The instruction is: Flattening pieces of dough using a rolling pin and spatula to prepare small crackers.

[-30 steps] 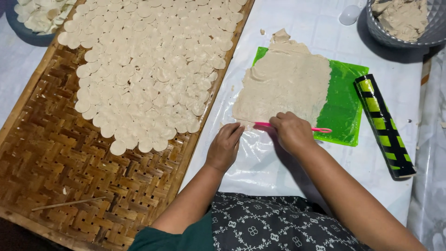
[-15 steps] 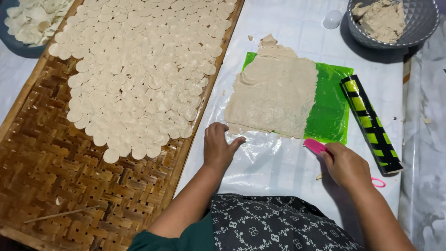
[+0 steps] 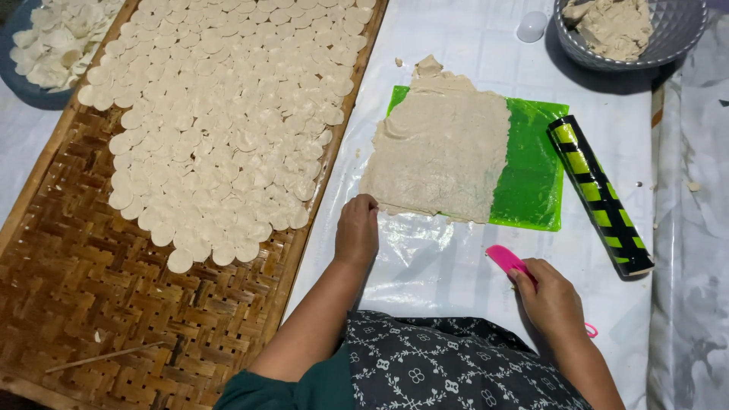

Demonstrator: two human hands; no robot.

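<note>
A thin sheet of pale dough (image 3: 444, 152) lies rolled out on a green plastic mat (image 3: 531, 171). My left hand (image 3: 357, 228) rests at the sheet's near left corner, fingertips touching its edge. Off to the right and nearer to me, my right hand (image 3: 550, 296) grips a pink flat tool (image 3: 505, 260), away from the dough. A black and yellow-green striped roller (image 3: 600, 193) lies beside the mat on the right.
A large woven bamboo tray (image 3: 99, 304) on the left carries several small round dough discs (image 3: 228, 114). A grey bowl (image 3: 672, 42) with leftover dough stands at the back right. A blue dish (image 3: 23, 87) of discs sits at the far left. A small white cap (image 3: 531, 25) lies near the bowl.
My right hand has drawn the pink tool off the dough's near edge, right and toward me. My left hand slid up to the sheet's corner.
</note>
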